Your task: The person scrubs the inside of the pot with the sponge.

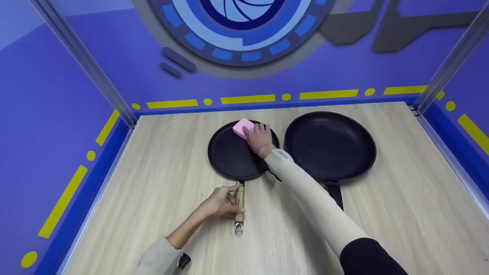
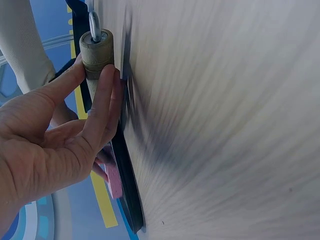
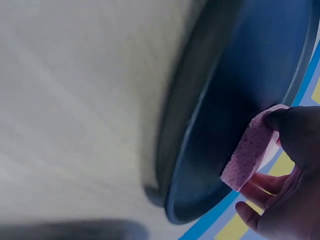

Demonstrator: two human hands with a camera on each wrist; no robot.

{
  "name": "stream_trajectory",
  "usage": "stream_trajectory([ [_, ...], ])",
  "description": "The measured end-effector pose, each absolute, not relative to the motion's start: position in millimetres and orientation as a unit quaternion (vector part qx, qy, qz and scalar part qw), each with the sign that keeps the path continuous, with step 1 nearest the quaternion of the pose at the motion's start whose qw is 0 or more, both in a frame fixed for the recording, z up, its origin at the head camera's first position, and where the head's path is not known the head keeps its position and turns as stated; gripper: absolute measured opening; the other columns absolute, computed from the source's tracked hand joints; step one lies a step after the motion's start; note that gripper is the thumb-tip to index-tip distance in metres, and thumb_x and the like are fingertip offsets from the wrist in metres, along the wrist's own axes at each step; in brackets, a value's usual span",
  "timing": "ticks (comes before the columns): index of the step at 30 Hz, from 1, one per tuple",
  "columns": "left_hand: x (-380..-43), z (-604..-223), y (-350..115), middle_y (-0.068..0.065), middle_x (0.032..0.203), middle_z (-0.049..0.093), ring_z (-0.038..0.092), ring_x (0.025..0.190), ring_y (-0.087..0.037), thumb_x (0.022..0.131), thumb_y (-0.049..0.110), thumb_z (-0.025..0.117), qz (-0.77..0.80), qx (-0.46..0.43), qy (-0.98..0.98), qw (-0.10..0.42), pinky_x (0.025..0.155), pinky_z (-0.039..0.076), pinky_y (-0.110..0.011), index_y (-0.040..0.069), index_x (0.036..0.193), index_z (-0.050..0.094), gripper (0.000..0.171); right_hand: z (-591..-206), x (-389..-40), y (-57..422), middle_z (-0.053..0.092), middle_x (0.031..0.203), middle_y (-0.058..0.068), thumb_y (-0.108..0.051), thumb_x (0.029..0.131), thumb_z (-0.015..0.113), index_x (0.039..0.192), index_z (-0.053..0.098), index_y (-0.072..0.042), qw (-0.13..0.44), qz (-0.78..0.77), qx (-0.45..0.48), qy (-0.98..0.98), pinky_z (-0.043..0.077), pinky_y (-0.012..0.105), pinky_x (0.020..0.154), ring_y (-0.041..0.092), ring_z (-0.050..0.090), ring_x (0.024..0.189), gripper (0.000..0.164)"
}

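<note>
A flat black pan [image 1: 233, 156] with a low rim lies on the table, its wooden handle [image 1: 239, 202] pointing toward me. My left hand [image 1: 221, 201] grips that handle from the left, thumb and fingers on either side of it, as the left wrist view also shows. At the pan's far side my right hand [image 1: 260, 139] holds a pink sponge [image 1: 242, 127] against the cooking surface. In the right wrist view the sponge [image 3: 252, 147] sits tilted between thumb and fingers, one edge meeting the pan [image 3: 215, 150].
A larger, deeper black frying pan [image 1: 330, 147] stands just right of the flat one. Its dark handle [image 1: 335, 196] is partly covered by my right forearm. Blue walls [image 1: 95, 57] with yellow markings border the wooden table [image 1: 160, 164] at the back and both sides.
</note>
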State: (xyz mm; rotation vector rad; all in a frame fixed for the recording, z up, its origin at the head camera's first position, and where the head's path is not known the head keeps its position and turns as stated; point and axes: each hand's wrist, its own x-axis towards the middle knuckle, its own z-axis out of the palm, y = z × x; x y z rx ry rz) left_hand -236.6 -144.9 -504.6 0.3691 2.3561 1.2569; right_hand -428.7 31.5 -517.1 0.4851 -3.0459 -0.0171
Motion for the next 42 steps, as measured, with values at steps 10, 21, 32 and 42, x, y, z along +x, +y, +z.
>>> stream_trajectory([
  [10, -243.9, -505.6, -144.9, -0.006, 0.08, 0.062, 0.058, 0.07, -0.01, 0.078, 0.004, 0.088, 0.449, 0.108, 0.857, 0.229, 0.064, 0.061, -0.021, -0.004, 0.153, 0.038, 0.09, -514.8, -418.8, 48.7, 0.061, 0.126, 0.028, -0.015, 0.107, 0.038, 0.147, 0.052, -0.016, 0.031, -0.003, 0.123, -0.992, 0.046, 0.051, 0.104, 0.042, 0.054, 0.119, 0.043],
  [21, -247.0, -502.3, -145.6, -0.004, 0.076, 0.061, 0.06, 0.065, -0.011, 0.079, 0.002, 0.087, 0.449, 0.087, 0.858, 0.235, 0.064, 0.066, -0.03, -0.003, 0.154, 0.038, 0.089, -507.1, -383.1, 51.9, 0.064, 0.123, 0.029, -0.041, 0.099, 0.061, 0.139, 0.059, -0.004, 0.026, -0.061, 0.138, -0.988, 0.057, 0.049, 0.096, 0.041, 0.06, 0.115, 0.055],
  [32, -237.9, -501.6, -146.3, -0.003, 0.072, 0.06, 0.061, 0.06, -0.009, 0.08, -0.001, 0.085, 0.462, 0.064, 0.85, 0.244, 0.063, 0.067, -0.033, -0.004, 0.154, 0.037, 0.088, -508.1, -332.4, 29.3, 0.07, 0.102, 0.022, -0.049, 0.087, 0.074, 0.113, 0.071, -0.006, 0.073, -0.05, 0.209, -0.974, 0.062, 0.044, 0.075, 0.035, 0.066, 0.095, 0.05],
  [42, -232.2, -502.3, -139.5, -0.002, 0.073, 0.06, 0.061, 0.063, -0.009, 0.079, -0.001, 0.086, 0.472, 0.071, 0.844, 0.245, 0.063, 0.067, -0.031, -0.004, 0.154, 0.038, 0.089, -508.9, -321.5, 34.7, 0.068, 0.11, 0.021, -0.03, 0.093, 0.072, 0.128, 0.068, -0.019, 0.058, 0.015, 0.314, -0.947, 0.059, 0.051, 0.087, 0.039, 0.061, 0.103, 0.036],
])
